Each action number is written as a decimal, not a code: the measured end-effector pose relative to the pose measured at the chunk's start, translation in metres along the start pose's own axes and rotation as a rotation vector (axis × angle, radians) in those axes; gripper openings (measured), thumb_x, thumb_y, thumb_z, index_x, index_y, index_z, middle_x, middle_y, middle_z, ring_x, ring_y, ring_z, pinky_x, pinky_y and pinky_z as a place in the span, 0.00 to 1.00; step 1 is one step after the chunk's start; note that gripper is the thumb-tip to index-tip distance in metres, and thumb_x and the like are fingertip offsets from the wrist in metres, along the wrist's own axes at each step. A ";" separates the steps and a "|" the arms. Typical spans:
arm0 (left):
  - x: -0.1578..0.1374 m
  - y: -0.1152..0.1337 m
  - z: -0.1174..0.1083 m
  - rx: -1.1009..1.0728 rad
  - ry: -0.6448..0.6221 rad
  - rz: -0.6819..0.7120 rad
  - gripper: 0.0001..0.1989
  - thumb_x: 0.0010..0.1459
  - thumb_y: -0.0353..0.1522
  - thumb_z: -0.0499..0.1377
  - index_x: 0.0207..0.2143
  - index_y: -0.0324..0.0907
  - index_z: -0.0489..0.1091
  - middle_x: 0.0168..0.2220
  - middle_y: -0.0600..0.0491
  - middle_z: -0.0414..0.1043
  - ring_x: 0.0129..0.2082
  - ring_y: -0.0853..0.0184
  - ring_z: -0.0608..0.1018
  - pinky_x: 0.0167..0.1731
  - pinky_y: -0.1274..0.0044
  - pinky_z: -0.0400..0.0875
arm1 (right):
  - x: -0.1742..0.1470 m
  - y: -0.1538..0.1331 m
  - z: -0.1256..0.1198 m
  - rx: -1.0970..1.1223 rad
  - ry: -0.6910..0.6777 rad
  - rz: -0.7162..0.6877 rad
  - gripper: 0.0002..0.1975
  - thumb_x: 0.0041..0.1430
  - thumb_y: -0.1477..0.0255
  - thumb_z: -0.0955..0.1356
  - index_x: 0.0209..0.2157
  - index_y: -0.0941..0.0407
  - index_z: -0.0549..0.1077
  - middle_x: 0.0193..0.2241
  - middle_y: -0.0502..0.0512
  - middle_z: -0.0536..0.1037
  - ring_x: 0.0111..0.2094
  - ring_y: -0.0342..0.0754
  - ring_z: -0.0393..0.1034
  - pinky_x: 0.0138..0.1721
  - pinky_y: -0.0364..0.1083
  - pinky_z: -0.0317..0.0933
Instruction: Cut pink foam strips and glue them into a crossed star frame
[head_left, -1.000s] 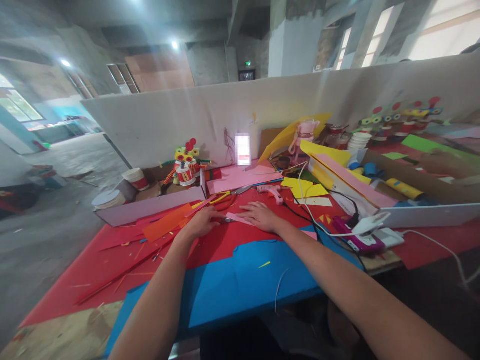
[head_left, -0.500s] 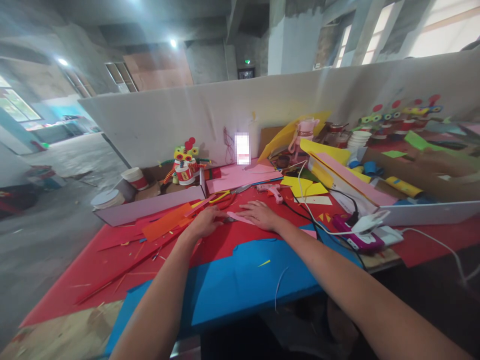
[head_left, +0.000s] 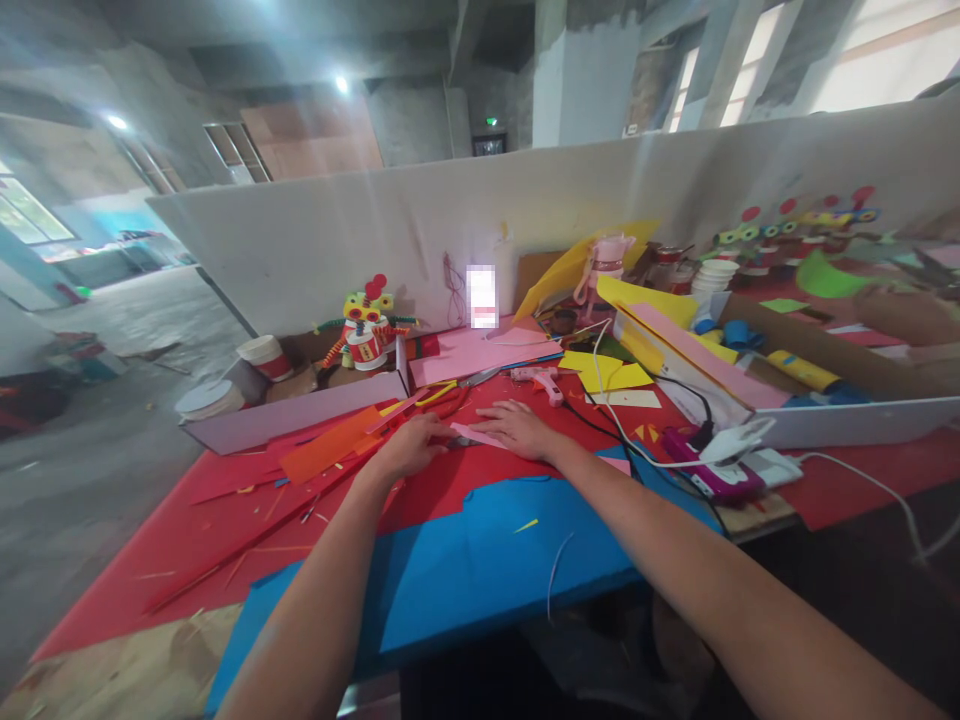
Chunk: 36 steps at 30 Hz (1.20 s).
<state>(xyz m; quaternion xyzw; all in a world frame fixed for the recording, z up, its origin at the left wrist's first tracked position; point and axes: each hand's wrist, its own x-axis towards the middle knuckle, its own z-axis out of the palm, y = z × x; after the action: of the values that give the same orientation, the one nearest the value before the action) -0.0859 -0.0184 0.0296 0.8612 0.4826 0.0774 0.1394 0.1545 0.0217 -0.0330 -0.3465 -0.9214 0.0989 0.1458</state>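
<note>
A narrow piece of pink paper (head_left: pixel 471 434) lies on the red sheet (head_left: pixel 442 490) between my hands. My right hand (head_left: pixel 517 430) rests over its right end, palm down with the fingers stretched out. At its other end is my left hand (head_left: pixel 415 446), the fingers bent and drawn together; what they hold, if anything, is hidden. Something small and greyish shows under the strip near the left fingertips, too little to name. Just beyond the hands lie a pink glue gun (head_left: pixel 541 382) and scissors (head_left: pixel 450 388) with yellow handles.
A paper-cup robot figure (head_left: pixel 367 335) stands in a low box at the left. Blue sheets (head_left: pixel 450 570) cover the near edge. A purple power strip (head_left: pixel 701 470) with cables sits to the right, beside a box (head_left: pixel 840 420) of coloured rolls. A white partition (head_left: pixel 337 230) stands behind.
Both hands stay almost in place. The pink strip has tilted slightly at its left end, and less of the greyish thing shows. The whole view has shifted a little.
</note>
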 end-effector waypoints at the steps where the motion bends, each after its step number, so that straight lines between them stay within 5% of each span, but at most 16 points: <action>1: 0.000 0.001 0.001 0.003 0.008 0.005 0.15 0.54 0.24 0.59 0.43 0.43 0.78 0.41 0.48 0.74 0.42 0.61 0.75 0.46 0.73 0.67 | 0.000 0.000 0.000 0.003 0.002 0.002 0.21 0.69 0.68 0.56 0.59 0.42 0.66 0.63 0.49 0.63 0.62 0.52 0.54 0.62 0.58 0.46; 15: 0.004 0.004 0.004 0.022 0.013 0.041 0.19 0.54 0.23 0.57 0.46 0.45 0.77 0.39 0.49 0.72 0.41 0.63 0.74 0.44 0.74 0.66 | 0.002 0.003 0.004 0.031 0.033 0.039 0.22 0.67 0.71 0.58 0.59 0.44 0.66 0.62 0.49 0.65 0.61 0.51 0.55 0.62 0.56 0.47; 24: -0.004 -0.022 0.001 0.056 0.092 0.010 0.17 0.53 0.25 0.58 0.44 0.45 0.78 0.37 0.49 0.74 0.39 0.62 0.74 0.44 0.72 0.67 | 0.051 -0.008 0.009 0.091 0.168 0.035 0.18 0.69 0.70 0.58 0.54 0.53 0.73 0.54 0.58 0.74 0.56 0.49 0.65 0.58 0.52 0.54; 31: -0.004 -0.020 0.000 0.041 0.084 0.004 0.17 0.54 0.25 0.57 0.44 0.45 0.78 0.38 0.49 0.74 0.40 0.63 0.73 0.43 0.73 0.67 | -0.002 0.010 -0.017 0.149 0.178 -0.155 0.17 0.69 0.67 0.60 0.51 0.55 0.75 0.48 0.60 0.78 0.51 0.50 0.69 0.54 0.51 0.58; 36: -0.005 -0.017 -0.002 0.044 0.079 -0.005 0.16 0.53 0.26 0.58 0.43 0.45 0.78 0.38 0.49 0.74 0.41 0.62 0.73 0.45 0.73 0.66 | -0.026 0.008 -0.005 0.139 0.125 -0.093 0.18 0.69 0.68 0.58 0.55 0.53 0.72 0.54 0.60 0.74 0.54 0.50 0.66 0.56 0.52 0.57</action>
<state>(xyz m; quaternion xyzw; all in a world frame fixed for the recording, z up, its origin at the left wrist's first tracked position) -0.1030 -0.0134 0.0264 0.8591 0.4916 0.1002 0.1014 0.1799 0.0111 -0.0358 -0.2977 -0.9165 0.1337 0.2313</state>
